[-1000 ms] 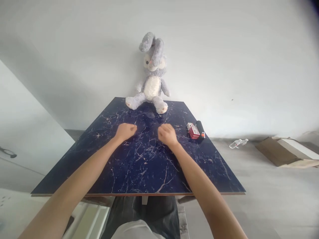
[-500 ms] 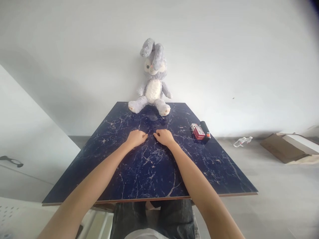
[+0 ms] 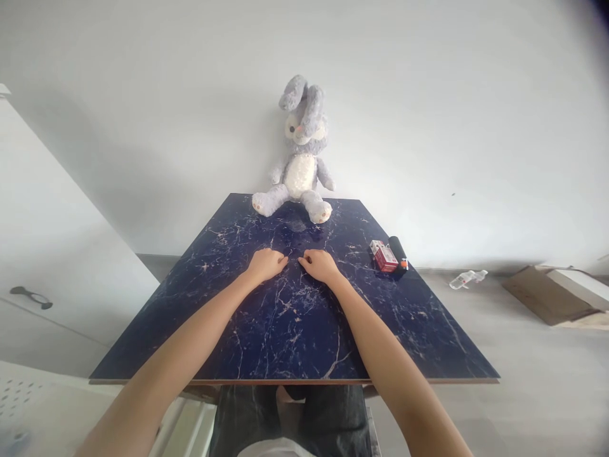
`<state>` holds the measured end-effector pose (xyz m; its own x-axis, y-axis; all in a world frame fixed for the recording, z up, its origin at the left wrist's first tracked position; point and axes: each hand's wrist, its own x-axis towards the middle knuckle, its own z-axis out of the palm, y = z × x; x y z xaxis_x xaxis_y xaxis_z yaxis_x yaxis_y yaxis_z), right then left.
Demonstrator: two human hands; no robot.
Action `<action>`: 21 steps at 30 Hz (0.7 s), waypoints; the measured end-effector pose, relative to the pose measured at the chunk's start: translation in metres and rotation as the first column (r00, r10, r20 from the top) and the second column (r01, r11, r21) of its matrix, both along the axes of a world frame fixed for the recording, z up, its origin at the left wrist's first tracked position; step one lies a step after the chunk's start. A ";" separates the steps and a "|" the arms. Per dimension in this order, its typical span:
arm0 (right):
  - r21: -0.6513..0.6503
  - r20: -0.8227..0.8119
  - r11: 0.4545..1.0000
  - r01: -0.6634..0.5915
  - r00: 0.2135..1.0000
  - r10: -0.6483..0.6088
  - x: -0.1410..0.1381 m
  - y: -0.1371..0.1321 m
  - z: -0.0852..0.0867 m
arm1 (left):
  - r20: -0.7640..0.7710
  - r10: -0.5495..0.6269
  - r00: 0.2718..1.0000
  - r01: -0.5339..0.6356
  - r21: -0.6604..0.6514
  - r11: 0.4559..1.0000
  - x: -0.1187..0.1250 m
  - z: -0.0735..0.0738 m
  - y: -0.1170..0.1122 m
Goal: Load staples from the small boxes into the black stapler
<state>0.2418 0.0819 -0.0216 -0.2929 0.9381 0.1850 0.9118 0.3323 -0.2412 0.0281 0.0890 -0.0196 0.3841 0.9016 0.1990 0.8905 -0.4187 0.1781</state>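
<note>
My left hand (image 3: 268,264) rests on the dark blue marble-patterned table (image 3: 285,343), its fingers curled under into a loose fist with the thumb pointing inward. Mirroring it a short gap to the right, my right hand (image 3: 320,265) is closed in the same way, knuckles up. No object shows in either one. Beyond both hands, a grey plush rabbit (image 3: 301,174) with a white belly sits at the table's far edge against the wall, one ear flopped over its face.
To the right on the table lie a red and white small box (image 3: 384,256) and a black cylinder (image 3: 398,255) with an orange mark. On the floor are a clear plastic bottle (image 3: 464,279) and a cardboard box (image 3: 556,295). A white cabinet (image 3: 57,254) stands at left.
The view has shifted and tilted slightly, so everything appears a little further right. Both hands stay closed at about the same spots on the table.
</note>
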 end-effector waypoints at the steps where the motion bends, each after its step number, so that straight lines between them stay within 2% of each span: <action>1: 0.002 0.001 1.000 -0.001 1.000 0.001 0.000 0.000 0.000 | 0.006 0.000 1.000 0.000 -0.001 1.000 0.000 0.000 0.000; 10: 0.032 0.005 0.999 -0.031 0.999 0.031 -0.001 -0.001 -0.001 | 0.081 -0.009 0.997 0.008 0.012 1.000 -0.003 0.000 0.004; 12: 0.153 0.008 0.987 -0.058 0.998 0.058 0.005 -0.003 0.003 | 0.116 -0.006 0.993 0.001 0.046 0.999 -0.006 0.002 0.005; 14: 0.338 -0.009 0.941 -0.023 1.000 0.028 0.022 -0.006 0.008 | 0.161 -0.030 0.986 0.012 0.109 0.994 -0.015 0.004 0.005; 16: 0.496 -0.096 0.858 0.135 0.990 -0.101 0.052 -0.012 0.010 | 0.189 -0.057 0.980 0.024 0.173 0.985 -0.033 0.006 0.004; 17: 0.558 -0.176 0.787 0.263 0.964 -0.198 0.072 -0.015 0.010 | 0.190 -0.050 0.981 0.013 0.191 0.981 -0.046 0.006 0.004; 19: 0.628 -0.358 0.592 0.505 0.863 -0.357 0.116 -0.025 0.007 | 0.186 -0.008 0.982 -0.032 0.207 0.978 -0.078 0.006 0.002; 20: 0.618 -0.464 0.481 0.622 0.782 -0.416 0.138 -0.030 0.005 | 0.180 0.018 0.984 -0.056 0.205 0.977 -0.095 0.006 0.002; 21: 0.569 -0.561 0.393 0.723 0.690 -0.457 0.160 -0.034 0.002 | 0.180 0.049 0.982 -0.085 0.202 0.976 -0.112 0.005 0.002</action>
<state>0.4014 0.0480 -0.0196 0.4685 0.3552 0.8089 0.8789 -0.0940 -0.4677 -0.0842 0.0906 -0.0148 0.2674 0.8560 0.4425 0.8812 -0.4030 0.2471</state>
